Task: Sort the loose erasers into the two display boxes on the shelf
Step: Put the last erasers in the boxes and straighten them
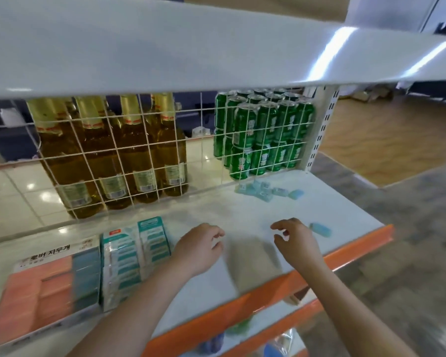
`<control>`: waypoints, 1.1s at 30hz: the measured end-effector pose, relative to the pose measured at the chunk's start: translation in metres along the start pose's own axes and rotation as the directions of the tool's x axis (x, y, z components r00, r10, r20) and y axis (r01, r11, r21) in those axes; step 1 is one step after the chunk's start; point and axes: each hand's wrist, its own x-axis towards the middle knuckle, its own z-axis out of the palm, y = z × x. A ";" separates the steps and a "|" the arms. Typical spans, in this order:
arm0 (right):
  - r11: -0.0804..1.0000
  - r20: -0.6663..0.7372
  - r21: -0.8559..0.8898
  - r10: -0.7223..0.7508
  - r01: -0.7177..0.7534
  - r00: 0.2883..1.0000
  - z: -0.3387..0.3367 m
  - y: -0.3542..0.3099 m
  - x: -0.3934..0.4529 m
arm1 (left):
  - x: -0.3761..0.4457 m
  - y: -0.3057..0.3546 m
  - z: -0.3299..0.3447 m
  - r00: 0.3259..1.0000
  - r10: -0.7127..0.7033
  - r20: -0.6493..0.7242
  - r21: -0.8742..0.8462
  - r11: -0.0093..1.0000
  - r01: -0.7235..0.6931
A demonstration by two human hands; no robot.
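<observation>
just beside right hand: loose eraser, not touching.

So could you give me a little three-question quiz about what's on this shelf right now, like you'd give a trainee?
1. True or false: the right hand is gripping the lone blue eraser.
2. Where does the heap of loose erasers lie?
A. inside the teal display box
B. at the back right of the shelf, below the green cans
C. on the floor
3. Fill in: behind the wire grid, left of the cans, stand amber ____.

Key
1. False. The eraser lies on the shelf just right of the hand; both it and the left hand hold nothing.
2. B
3. bottles
</observation>
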 end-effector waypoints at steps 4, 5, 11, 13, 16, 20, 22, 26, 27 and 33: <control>0.997 -0.019 0.018 0.075 -0.075 0.997 -0.012 0.024 0.008 | 0.017 0.021 0.019 0.998 0.044 0.048 0.020 0.999 -0.045; 0.996 -0.019 0.018 0.087 -0.087 0.996 -0.015 0.031 0.010 | 0.021 0.027 0.025 0.997 0.054 0.055 0.020 0.998 -0.055; 0.991 -0.061 0.028 0.132 -0.131 0.989 -0.028 0.065 0.014 | 0.043 0.057 0.060 0.995 0.065 0.071 -0.010 0.998 -0.065; 0.988 -0.086 0.039 0.152 -0.149 0.985 -0.033 0.074 0.015 | 0.049 0.066 0.070 0.995 0.063 0.075 -0.016 0.998 -0.062; 0.980 -0.092 0.014 0.197 -0.196 0.976 -0.039 0.085 0.019 | 0.059 0.081 0.083 0.996 0.048 0.078 -0.015 0.999 -0.047; 0.967 -0.047 -0.010 0.254 -0.255 0.966 -0.043 0.095 0.025 | 0.070 0.097 0.097 0.997 0.018 0.073 -0.011 1.000 -0.017; 0.961 -0.025 -0.012 0.277 -0.277 0.961 -0.043 0.100 0.028 | 0.074 0.103 0.102 0.997 0.003 0.073 -0.010 1.000 -0.003; 0.957 -0.006 0.000 0.291 -0.291 0.957 -0.042 0.107 0.030 | 0.077 0.110 0.109 0.999 -0.008 0.052 0.001 1.000 0.008; 0.957 -0.002 0.002 0.289 -0.289 0.957 -0.042 0.108 0.031 | 0.078 0.111 0.109 0.999 -0.009 0.048 0.006 1.000 0.008; 0.965 0.004 -0.040 0.258 -0.258 0.966 -0.043 0.110 0.031 | 0.082 0.111 0.105 0.997 -0.048 0.058 0.035 0.998 0.046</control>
